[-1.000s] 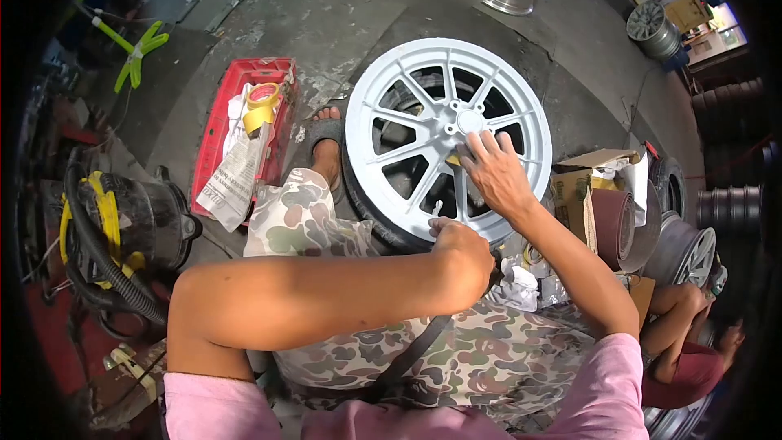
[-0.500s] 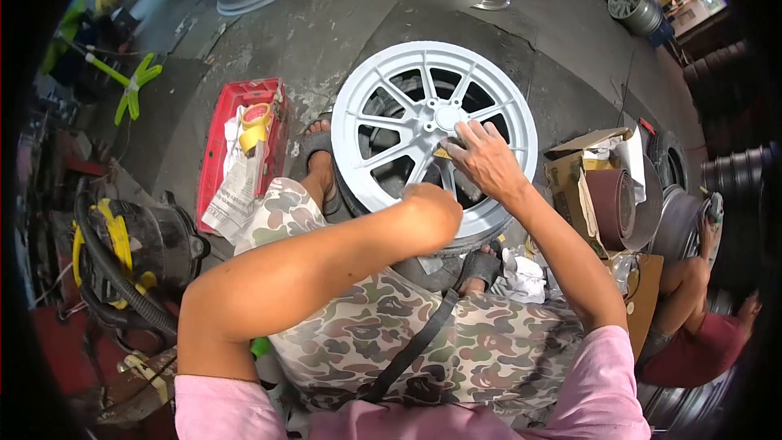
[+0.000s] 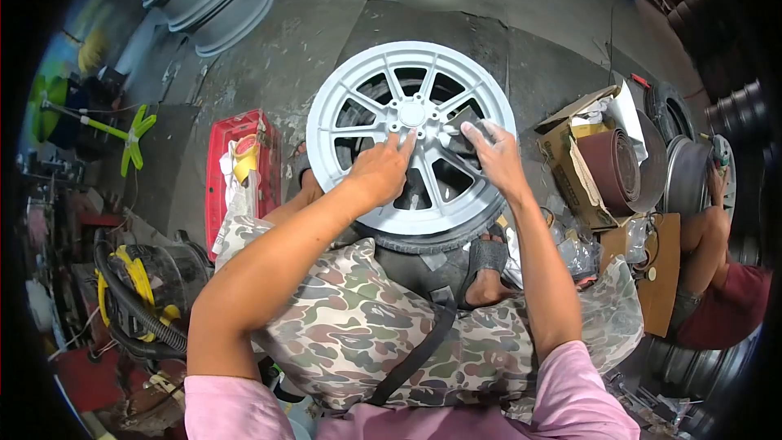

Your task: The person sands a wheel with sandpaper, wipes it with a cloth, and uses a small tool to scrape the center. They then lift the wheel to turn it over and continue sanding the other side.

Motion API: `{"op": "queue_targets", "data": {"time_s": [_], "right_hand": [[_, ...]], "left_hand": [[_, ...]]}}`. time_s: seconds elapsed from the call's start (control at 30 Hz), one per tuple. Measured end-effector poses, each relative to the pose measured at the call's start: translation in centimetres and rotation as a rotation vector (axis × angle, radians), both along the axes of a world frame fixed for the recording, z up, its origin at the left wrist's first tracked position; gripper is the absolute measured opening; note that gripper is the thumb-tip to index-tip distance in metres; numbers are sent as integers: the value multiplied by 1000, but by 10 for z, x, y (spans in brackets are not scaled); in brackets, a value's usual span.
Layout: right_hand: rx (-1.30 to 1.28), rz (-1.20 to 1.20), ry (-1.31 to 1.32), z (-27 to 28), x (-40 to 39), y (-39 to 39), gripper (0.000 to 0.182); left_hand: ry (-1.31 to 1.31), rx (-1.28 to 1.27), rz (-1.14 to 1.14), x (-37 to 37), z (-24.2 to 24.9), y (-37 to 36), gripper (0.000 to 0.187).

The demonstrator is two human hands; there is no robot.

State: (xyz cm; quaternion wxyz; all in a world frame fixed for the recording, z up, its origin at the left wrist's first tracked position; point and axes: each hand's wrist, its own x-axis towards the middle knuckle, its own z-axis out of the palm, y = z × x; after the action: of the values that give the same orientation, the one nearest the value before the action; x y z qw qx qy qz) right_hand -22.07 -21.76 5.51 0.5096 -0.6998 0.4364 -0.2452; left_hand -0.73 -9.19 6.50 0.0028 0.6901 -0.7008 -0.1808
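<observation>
A pale grey alloy wheel rim [image 3: 326, 114] lies face up on a tyre [image 3: 432, 242] between my feet. Two outstretched fingers of my left hand [image 3: 381, 169] touch the hub beside the bolt holes; I see nothing held in it. My right hand [image 3: 498, 159] is over the spokes right of the hub, with thumb and fingers pinched round a small dark flat piece [image 3: 462, 142], perhaps sandpaper. Its exact kind is hard to make out. Pale dust coats the right fingertips.
A red crate [image 3: 213, 183] with tape and newspaper stands left. On the right, a cardboard box [image 3: 570, 179] is next to a brown abrasive roll [image 3: 607, 167]. Beyond it another person [image 3: 721, 301] works at a rim. A vacuum cleaner [image 3: 175, 277] with a hose is at lower left.
My left hand has moved from the rim's near edge up to the hub and stretched out its fingers. My right hand has shifted off the hub's near side. The camera view has turned slightly.
</observation>
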Motion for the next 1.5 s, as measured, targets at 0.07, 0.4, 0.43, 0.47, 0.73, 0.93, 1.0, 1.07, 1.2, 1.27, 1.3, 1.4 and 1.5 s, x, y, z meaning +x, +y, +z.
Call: {"op": "queue_targets", "data": {"time_s": [0.07,0.4,0.43,0.47,0.73,0.93,1.0,1.07,1.2,1.27,1.3,1.4,1.5], "right_hand": [[-148,-140,-100,-14,4,13,59],[-110,-45,-126,-15,2,17,30],[-97,-26,-165,-17,3,19,25],[-95,-20,-163,-19,4,21,25],[-461,160,4,-21,15,27,26],[-790,350,194,-21,29,18,43],[-800,384,217,-24,30,15,54],[-728,428,223,-25,29,13,57],[-798,449,299,-28,23,11,62],[-895,456,257,-26,29,11,65],[-937,450,233,-28,35,10,65],[-921,464,292,-25,32,14,64],[-914,464,292,-31,23,16,63]], "left_hand": [[-91,21,19,-7,-4,0,87],[-232,-14,-33,-32,-1,1,73],[-208,8,-85,-34,-1,2,61],[-184,29,-136,-37,3,2,49],[31,223,100,30,19,-18,41],[-135,-225,526,167,-21,-53,51],[-177,-324,660,177,-53,-50,53],[-62,-154,819,174,-80,-44,58],[98,-278,899,157,-100,-33,58],[70,-327,880,159,-105,-32,59],[83,-325,887,160,-103,-33,59],[102,-305,895,157,-101,-35,59],[112,-291,933,156,-99,-34,59]]}}
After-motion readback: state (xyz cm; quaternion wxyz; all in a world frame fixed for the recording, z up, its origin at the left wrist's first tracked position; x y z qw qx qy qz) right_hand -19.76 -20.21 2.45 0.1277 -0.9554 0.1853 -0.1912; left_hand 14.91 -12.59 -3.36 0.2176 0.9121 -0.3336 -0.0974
